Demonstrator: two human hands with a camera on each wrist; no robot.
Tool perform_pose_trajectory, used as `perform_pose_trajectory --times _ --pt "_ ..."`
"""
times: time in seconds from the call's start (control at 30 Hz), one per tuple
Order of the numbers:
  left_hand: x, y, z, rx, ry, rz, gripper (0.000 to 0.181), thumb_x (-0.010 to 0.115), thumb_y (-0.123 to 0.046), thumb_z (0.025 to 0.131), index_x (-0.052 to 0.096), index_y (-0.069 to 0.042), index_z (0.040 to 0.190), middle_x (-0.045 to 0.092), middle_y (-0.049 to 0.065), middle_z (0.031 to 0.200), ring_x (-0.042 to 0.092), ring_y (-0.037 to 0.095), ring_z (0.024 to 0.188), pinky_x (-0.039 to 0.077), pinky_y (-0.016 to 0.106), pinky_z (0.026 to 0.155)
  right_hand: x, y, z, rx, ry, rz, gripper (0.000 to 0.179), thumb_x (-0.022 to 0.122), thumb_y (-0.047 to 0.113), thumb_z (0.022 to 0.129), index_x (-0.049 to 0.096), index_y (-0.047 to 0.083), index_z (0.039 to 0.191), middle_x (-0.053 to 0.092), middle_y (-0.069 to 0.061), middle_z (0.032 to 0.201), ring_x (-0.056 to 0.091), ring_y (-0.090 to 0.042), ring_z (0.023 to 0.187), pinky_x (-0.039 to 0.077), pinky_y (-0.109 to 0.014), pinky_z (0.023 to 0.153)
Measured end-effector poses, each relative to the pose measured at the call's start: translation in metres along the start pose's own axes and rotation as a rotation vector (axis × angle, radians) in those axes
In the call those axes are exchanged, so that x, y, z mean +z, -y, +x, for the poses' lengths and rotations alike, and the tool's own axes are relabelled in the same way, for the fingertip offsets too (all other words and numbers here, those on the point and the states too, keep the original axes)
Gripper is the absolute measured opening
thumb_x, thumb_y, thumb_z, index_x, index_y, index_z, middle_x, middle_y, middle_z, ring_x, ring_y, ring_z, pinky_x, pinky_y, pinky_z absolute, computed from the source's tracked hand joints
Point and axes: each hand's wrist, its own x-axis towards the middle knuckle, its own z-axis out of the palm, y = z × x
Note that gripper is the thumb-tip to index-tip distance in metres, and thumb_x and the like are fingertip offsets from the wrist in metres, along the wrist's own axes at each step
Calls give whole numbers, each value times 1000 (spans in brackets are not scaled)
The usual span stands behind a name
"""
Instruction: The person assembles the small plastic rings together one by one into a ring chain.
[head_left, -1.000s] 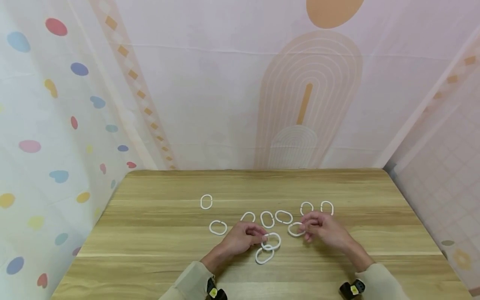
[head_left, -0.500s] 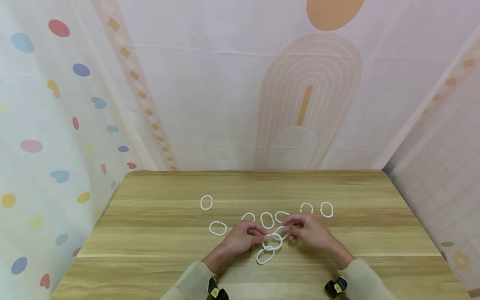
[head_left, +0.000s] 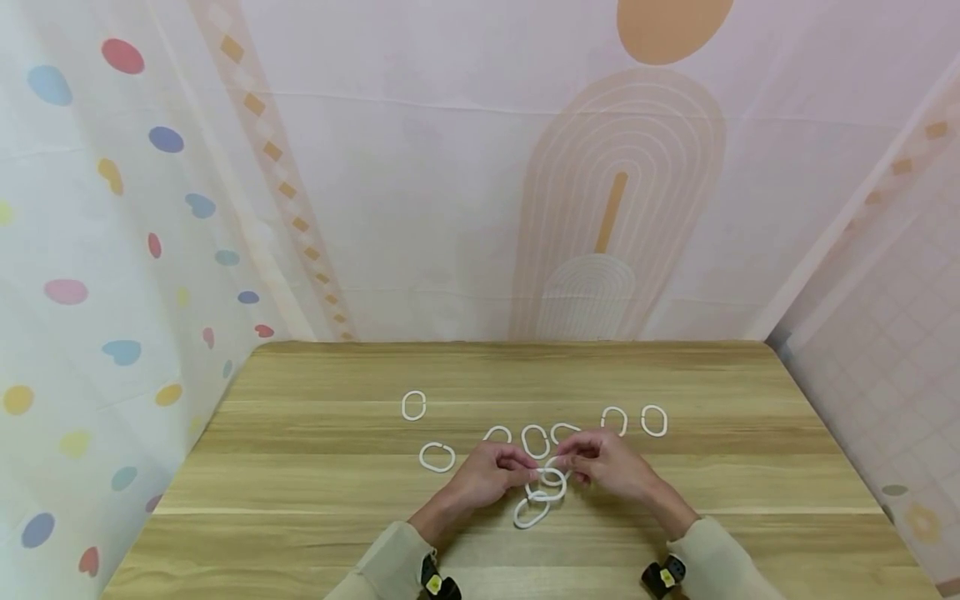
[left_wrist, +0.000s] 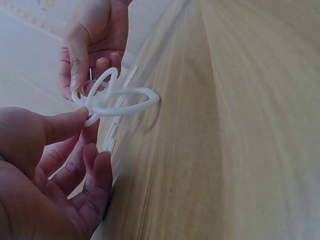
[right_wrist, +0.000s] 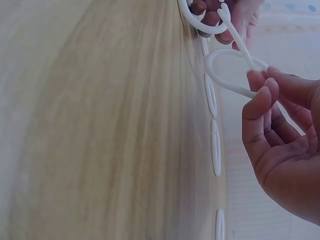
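My left hand (head_left: 487, 475) pinches a white oval plastic link (head_left: 564, 487) between thumb and fingers above the table. A second white link (head_left: 532, 527) is looped through it on the near side. My right hand (head_left: 611, 471), opposite, pinches another white link (right_wrist: 232, 89) by one end. That link overlaps the left hand's link in the head view. In the right wrist view a straight bar with a free end lies close to the right fingertips; whether the two links are hooked together I cannot tell.
Loose white links lie flat on the wooden table (head_left: 315, 533): one at the far left (head_left: 414, 418), a nearer link (head_left: 437, 470), several in a row beyond the hands, and one at the right (head_left: 654, 435). A patterned cloth (head_left: 420, 208) hangs behind.
My right hand has moved left with its link, bringing it against the link in my left hand. The left hand has stayed nearly in place.
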Motion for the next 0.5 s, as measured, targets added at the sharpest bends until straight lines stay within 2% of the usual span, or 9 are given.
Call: perform_pose_trajectory --times 0.3,0.5 --pt "1 2 1 21 -14 -2 11 76 -7 84 73 0 92 67 -1 74 52 9 64 39 18 53 2 0 2 -6 20 -89 13 69 12 92 74 4 101 67 -12 84 52 -9 60 43 -20 52" --pt "0 4 1 32 -44 -15 12 76 -6 84 72 1 92 65 -2 73 50 8 62 39 18 53 5 1 3 8 20 -83 14 68 12 92 74 5 103 68 -10 87 51 -9 58 42 -20 50"
